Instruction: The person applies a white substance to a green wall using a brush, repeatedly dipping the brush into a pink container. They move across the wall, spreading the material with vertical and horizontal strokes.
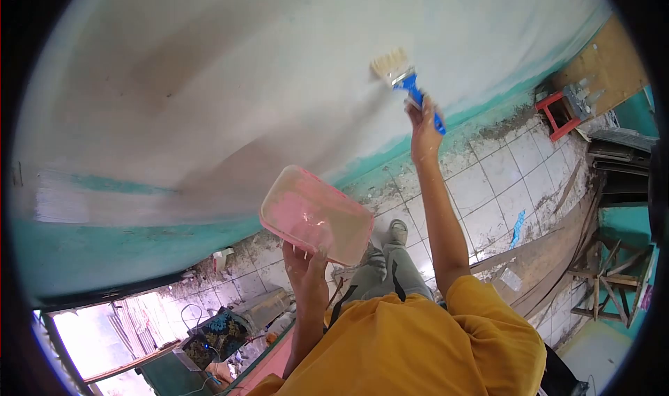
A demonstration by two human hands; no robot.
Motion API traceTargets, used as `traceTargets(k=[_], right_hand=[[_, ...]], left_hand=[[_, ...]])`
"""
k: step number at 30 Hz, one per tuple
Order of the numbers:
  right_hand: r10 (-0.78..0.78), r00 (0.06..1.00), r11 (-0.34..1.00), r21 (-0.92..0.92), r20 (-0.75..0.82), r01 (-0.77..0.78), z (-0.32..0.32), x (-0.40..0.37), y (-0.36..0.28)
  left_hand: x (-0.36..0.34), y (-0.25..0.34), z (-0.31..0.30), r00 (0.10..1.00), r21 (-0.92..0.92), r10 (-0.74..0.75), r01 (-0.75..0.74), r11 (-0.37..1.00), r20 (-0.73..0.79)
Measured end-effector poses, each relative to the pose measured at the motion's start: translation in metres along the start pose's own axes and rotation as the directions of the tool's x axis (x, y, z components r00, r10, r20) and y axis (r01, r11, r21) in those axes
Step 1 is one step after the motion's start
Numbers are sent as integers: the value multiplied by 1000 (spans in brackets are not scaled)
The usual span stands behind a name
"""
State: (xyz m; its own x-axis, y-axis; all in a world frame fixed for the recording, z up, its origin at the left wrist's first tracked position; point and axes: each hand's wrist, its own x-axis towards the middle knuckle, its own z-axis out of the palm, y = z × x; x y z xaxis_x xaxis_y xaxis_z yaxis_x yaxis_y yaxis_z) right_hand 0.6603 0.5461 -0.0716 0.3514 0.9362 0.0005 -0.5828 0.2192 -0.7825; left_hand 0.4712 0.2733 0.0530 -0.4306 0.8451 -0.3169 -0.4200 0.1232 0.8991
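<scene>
My right hand (425,131) is closed round the blue handle of a paintbrush (405,79). Its pale bristles are at the surface of the whitish wall (279,68), pointing up and to the left. Lower down, my left hand (306,274) grips the near edge of a pink plastic tub (317,215), which is tilted so that its inside shows. A wet, shiny patch glints on the tub's bottom. Some fingers of the left hand are hidden beneath the tub.
Turquoise paint (125,250) shows along the wall's lower part. A red stool (557,114) with things on it stands at the right, near a wooden rack (613,281). Dirty white tiles (505,159) cover the floor. A dark patterned bag (216,337) lies among clutter at lower left.
</scene>
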Motion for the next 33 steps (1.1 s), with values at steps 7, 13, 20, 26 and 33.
traceTargets(k=[7, 13, 20, 26, 33], right_hand=[[173, 959, 969, -134, -225, -207, -98, -23, 130], [145, 944, 896, -366, -296, -252, -92, 4, 119], [-175, 983, 918, -369, -56, 143, 30, -2, -57], [-252, 967, 967, 51, 36, 250, 48, -6, -65], [-7, 991, 998, -64, -137, -2, -46, -30, 85]], left_hand=[[0, -14, -24, 999, 128, -33, 34, 991, -10], [-7, -15, -39, 999, 6, -44, 44, 999, 2], [-10, -21, -68, 999, 89, 6, -10, 996, 36], [-11, -13, -74, 999, 2, -22, 21, 1000, 34], [-13, -8, -84, 999, 29, -23, 23, 999, 27]])
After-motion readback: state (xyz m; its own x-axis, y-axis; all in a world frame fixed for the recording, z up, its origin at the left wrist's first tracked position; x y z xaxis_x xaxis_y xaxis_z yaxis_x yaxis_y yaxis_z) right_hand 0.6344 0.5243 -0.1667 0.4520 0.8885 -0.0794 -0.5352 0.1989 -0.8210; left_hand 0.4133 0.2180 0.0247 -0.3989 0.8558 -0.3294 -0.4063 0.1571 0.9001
